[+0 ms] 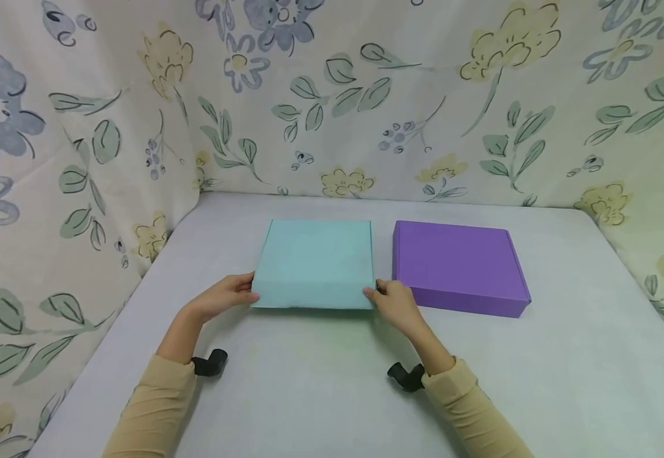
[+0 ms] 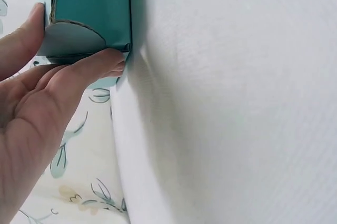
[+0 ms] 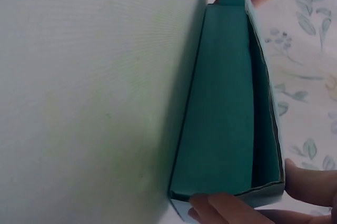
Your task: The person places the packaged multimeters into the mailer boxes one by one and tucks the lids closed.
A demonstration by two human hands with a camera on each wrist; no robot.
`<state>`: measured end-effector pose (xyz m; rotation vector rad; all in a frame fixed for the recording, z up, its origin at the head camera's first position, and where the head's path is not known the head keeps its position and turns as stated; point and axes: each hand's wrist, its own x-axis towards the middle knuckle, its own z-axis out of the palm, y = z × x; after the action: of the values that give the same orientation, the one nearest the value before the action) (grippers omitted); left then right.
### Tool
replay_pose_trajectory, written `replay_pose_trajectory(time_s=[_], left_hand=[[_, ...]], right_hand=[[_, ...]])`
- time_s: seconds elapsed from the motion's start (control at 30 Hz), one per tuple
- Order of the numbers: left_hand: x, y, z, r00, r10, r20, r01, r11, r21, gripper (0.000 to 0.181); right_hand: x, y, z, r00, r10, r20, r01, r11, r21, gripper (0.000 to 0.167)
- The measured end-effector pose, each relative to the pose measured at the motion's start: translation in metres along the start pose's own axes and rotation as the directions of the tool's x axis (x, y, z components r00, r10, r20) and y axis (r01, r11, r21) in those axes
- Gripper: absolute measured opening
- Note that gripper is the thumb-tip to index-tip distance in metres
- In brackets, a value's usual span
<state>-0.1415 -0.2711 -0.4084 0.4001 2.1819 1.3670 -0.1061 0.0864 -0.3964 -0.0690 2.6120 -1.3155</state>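
A light turquoise cardboard box lies flat on the table, between my two hands. My left hand holds its front left corner, the thumb by the lid edge and the fingers low against the side. At the front right corner my right hand grips the box in much the same way. In the right wrist view, the darker teal front wall shows, with a narrow gap under the lid's front edge. A rounded side flap is visible beside the left fingers. The box's inside is mostly hidden.
A closed purple box lies just right of the turquoise one, close to my right hand. White cloth covers the table. A floral curtain hangs behind and along the sides. Black wrist mounts protrude from both sleeves.
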Motion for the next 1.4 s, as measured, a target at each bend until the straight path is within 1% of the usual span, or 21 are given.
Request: replay_pose_trajectory(time_s=[0.13,0.23,0.37,0.5,0.7,0.73,0.8,0.83,0.87,0.9,0.97,1.0,1.07,1.13,1.2,1.27,1.4], left_hand=[[-0.001,0.002,-0.001,0.999,-0.004,0.046,0.004,1.000,-0.008,0.070],[-0.002,0.003,-0.002,0.998,-0.016,0.063,0.018,0.999,-0.026,0.071],[-0.001,0.004,-0.002,0.997,-0.025,0.075,0.029,0.998,-0.059,0.071],[-0.001,0.002,-0.001,0.997,-0.023,0.067,0.027,0.998,-0.058,0.073],[-0.005,0.001,-0.005,0.999,-0.030,0.025,0.031,0.999,-0.027,0.079],[-0.006,0.001,-0.006,0.999,-0.029,0.020,0.030,0.999,-0.033,0.081],[-0.005,0.001,-0.009,1.000,-0.017,0.009,0.018,0.999,-0.048,0.085],[-0.004,0.001,-0.010,1.000,-0.008,0.005,0.009,0.998,-0.067,0.087],[-0.003,0.001,-0.011,1.000,0.003,0.004,-0.003,0.996,-0.088,0.090],[-0.001,0.001,-0.012,1.000,0.009,-0.001,-0.009,0.993,-0.115,0.093],[0.003,0.001,-0.013,1.000,0.020,-0.007,-0.021,0.986,-0.165,0.099],[0.005,0.001,-0.013,1.000,0.029,-0.004,-0.029,0.981,-0.190,0.102],[0.008,0.000,-0.012,0.999,0.045,0.004,-0.043,0.969,-0.241,0.106],[0.011,0.000,-0.011,0.999,0.054,0.005,-0.051,0.959,-0.280,0.109],[0.013,0.000,-0.010,0.998,0.068,0.008,-0.063,0.950,-0.305,0.110],[0.014,0.000,-0.010,0.998,0.069,0.005,-0.063,0.946,-0.318,0.112],[0.016,0.000,-0.009,0.998,0.063,0.002,-0.059,0.945,-0.322,0.111]], right_hand=[[-0.001,-0.003,-0.003,0.999,0.047,0.013,-0.047,0.999,0.020,0.051],[-0.001,-0.004,-0.005,0.998,0.061,0.020,-0.062,0.998,0.023,0.049],[-0.002,-0.004,-0.006,0.998,0.060,0.036,-0.062,0.997,0.040,0.050],[-0.003,0.000,-0.006,0.998,0.044,0.053,-0.047,0.997,0.057,0.055],[-0.003,0.009,-0.010,0.996,0.013,0.088,-0.019,0.998,0.065,0.065],[-0.003,0.010,-0.010,0.996,0.003,0.085,-0.010,0.997,0.080,0.066],[-0.001,0.012,-0.008,0.997,-0.027,0.072,0.016,0.988,0.152,0.068],[0.000,0.013,-0.006,0.997,-0.043,0.062,0.030,0.978,0.207,0.070],[0.001,0.014,-0.004,0.996,-0.065,0.054,0.048,0.962,0.269,0.071],[0.002,0.015,-0.002,0.996,-0.082,0.047,0.061,0.939,0.338,0.072],[0.005,0.016,0.003,0.994,-0.104,0.042,0.071,0.877,0.476,0.075],[0.006,0.016,0.005,0.994,-0.105,0.043,0.067,0.847,0.527,0.076],[0.009,0.018,0.008,0.995,-0.085,0.045,0.041,0.796,0.604,0.079],[0.011,0.019,0.010,0.997,-0.055,0.051,0.009,0.758,0.652,0.083],[0.014,0.021,0.010,0.998,-0.031,0.057,-0.016,0.737,0.676,0.086],[0.015,0.022,0.010,0.998,-0.022,0.066,-0.030,0.723,0.690,0.087],[0.017,0.021,0.009,0.995,-0.034,0.094,-0.041,0.719,0.694,0.086]])
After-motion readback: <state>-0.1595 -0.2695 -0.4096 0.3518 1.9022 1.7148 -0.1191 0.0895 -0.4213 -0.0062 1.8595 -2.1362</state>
